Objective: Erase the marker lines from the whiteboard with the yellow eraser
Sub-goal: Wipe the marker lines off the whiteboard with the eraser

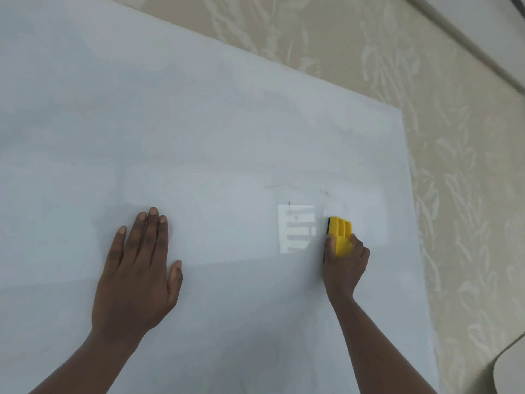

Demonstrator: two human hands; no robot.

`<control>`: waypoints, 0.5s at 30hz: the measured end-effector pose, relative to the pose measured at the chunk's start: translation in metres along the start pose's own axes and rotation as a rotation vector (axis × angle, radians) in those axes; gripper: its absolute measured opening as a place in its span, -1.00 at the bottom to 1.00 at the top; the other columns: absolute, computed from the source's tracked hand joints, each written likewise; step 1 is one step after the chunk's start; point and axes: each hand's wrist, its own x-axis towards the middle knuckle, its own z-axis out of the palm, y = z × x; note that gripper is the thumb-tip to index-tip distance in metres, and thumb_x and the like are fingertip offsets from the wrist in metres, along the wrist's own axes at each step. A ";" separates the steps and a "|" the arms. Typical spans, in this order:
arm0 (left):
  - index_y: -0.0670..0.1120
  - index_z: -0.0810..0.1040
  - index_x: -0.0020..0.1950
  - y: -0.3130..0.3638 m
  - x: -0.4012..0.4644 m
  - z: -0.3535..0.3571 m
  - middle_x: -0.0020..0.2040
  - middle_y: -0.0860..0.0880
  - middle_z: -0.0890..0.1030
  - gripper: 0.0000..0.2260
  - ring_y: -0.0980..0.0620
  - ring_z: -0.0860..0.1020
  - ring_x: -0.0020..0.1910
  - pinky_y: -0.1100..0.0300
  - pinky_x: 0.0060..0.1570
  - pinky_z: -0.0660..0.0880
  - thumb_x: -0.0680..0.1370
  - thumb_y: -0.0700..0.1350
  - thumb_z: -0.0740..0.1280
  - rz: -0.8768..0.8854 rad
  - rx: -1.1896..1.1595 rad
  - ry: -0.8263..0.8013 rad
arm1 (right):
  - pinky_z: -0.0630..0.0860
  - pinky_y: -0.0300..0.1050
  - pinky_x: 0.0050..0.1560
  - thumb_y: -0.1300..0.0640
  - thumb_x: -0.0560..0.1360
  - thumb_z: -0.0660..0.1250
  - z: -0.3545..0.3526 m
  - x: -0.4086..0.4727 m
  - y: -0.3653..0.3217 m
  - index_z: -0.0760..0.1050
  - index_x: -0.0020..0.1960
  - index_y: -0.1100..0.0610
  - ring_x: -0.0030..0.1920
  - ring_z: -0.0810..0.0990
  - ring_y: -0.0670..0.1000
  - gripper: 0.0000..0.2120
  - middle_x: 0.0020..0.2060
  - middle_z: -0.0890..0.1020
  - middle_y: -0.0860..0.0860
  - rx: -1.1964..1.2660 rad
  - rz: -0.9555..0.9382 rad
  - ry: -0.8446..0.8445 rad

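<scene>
A large whiteboard (pixel 199 123) fills most of the view, lying on a patterned beige surface. My right hand (pixel 345 263) grips the yellow eraser (pixel 341 233), whose dark felt edge presses on the board near its right side. Faint grey marker traces (pixel 284 186) show just above the eraser, with one short dark stroke (pixel 289 203) to its left. My left hand (pixel 139 268) rests flat on the board, fingers spread, well to the left of the eraser.
A bright window reflection (pixel 297 227) glares on the board just left of the eraser. The leaf-patterned beige covering (pixel 460 180) runs along the board's top and right edges. A rounded pale object (pixel 511 365) pokes in at the lower right corner.
</scene>
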 end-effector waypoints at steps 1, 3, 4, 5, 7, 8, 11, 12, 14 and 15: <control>-0.32 0.12 0.60 0.000 0.000 0.000 0.61 -0.29 0.17 -0.36 -0.23 0.17 0.61 -0.23 0.57 0.15 0.62 0.04 0.01 -0.001 -0.001 -0.001 | 0.45 0.23 0.19 -0.30 0.38 0.25 0.002 0.010 -0.005 0.37 0.35 0.10 0.17 0.47 0.22 -0.32 0.14 0.45 0.11 0.013 0.026 0.005; -0.32 0.12 0.60 0.000 0.000 0.000 0.62 -0.29 0.17 -0.36 -0.23 0.17 0.62 -0.23 0.57 0.16 0.62 0.04 0.01 -0.005 0.005 0.000 | 0.44 0.21 0.21 -0.27 0.37 0.27 0.009 0.026 -0.023 0.39 0.35 0.12 0.19 0.47 0.23 -0.32 0.14 0.45 0.12 0.039 0.038 0.010; -0.32 0.11 0.60 0.001 -0.001 0.001 0.62 -0.29 0.17 -0.36 -0.23 0.16 0.62 -0.24 0.57 0.16 0.62 0.04 0.01 -0.007 0.010 0.002 | 0.44 0.20 0.21 -0.26 0.37 0.28 0.015 0.031 -0.035 0.39 0.35 0.12 0.19 0.47 0.23 -0.33 0.14 0.46 0.12 0.051 0.024 0.006; -0.32 0.11 0.60 0.002 0.000 0.001 0.62 -0.29 0.17 -0.36 -0.23 0.16 0.62 -0.23 0.57 0.16 0.62 0.04 0.02 -0.004 0.015 0.002 | 0.44 0.19 0.21 -0.25 0.38 0.30 0.020 0.032 -0.050 0.40 0.35 0.11 0.19 0.47 0.23 -0.34 0.14 0.46 0.12 0.065 -0.004 -0.006; -0.31 0.11 0.61 0.001 0.000 0.001 0.62 -0.28 0.16 -0.36 -0.22 0.15 0.62 -0.23 0.57 0.17 0.62 0.04 0.02 -0.006 0.027 0.000 | 0.44 0.14 0.19 -0.20 0.41 0.38 0.036 0.021 -0.081 0.43 0.34 0.12 0.16 0.48 0.21 -0.39 0.10 0.48 0.12 0.107 -0.121 -0.049; -0.31 0.10 0.61 0.001 0.000 0.002 0.62 -0.28 0.15 -0.37 -0.22 0.15 0.62 -0.22 0.57 0.16 0.62 0.03 0.02 -0.004 0.031 -0.003 | 0.45 0.10 0.16 -0.16 0.43 0.41 0.044 0.010 -0.095 0.44 0.34 0.13 0.14 0.49 0.20 -0.42 0.08 0.49 0.12 0.126 -0.201 -0.075; -0.31 0.10 0.61 0.001 0.000 0.001 0.62 -0.28 0.16 -0.37 -0.22 0.15 0.62 -0.22 0.57 0.17 0.63 0.03 0.02 -0.001 0.030 0.001 | 0.42 0.05 0.08 -0.13 0.45 0.39 0.060 -0.036 -0.124 0.46 0.34 0.14 0.06 0.48 0.18 -0.45 0.02 0.52 0.14 0.104 -0.458 -0.152; -0.32 0.11 0.61 0.002 -0.001 0.001 0.62 -0.29 0.17 -0.38 -0.23 0.16 0.62 -0.22 0.57 0.17 0.63 0.02 0.02 0.000 0.026 0.004 | 0.41 0.05 0.07 -0.14 0.45 0.36 0.062 -0.052 -0.128 0.46 0.33 0.15 0.04 0.48 0.19 -0.44 0.01 0.53 0.15 0.082 -0.534 -0.163; -0.32 0.13 0.60 0.002 -0.001 0.000 0.61 -0.29 0.19 -0.39 -0.23 0.17 0.61 -0.22 0.57 0.16 0.63 0.01 0.03 0.006 0.014 0.013 | 0.42 0.05 0.04 -0.15 0.45 0.35 0.062 -0.080 -0.128 0.48 0.31 0.17 0.00 0.49 0.18 -0.45 -0.02 0.53 0.14 0.075 -0.663 -0.176; -0.32 0.13 0.60 0.003 -0.001 -0.001 0.61 -0.29 0.19 -0.39 -0.23 0.17 0.61 -0.21 0.57 0.15 0.63 0.01 0.04 0.003 0.010 0.014 | 0.44 0.05 0.03 -0.14 0.45 0.36 0.060 -0.091 -0.126 0.48 0.31 0.17 -0.02 0.49 0.16 -0.46 -0.03 0.53 0.12 0.078 -0.719 -0.192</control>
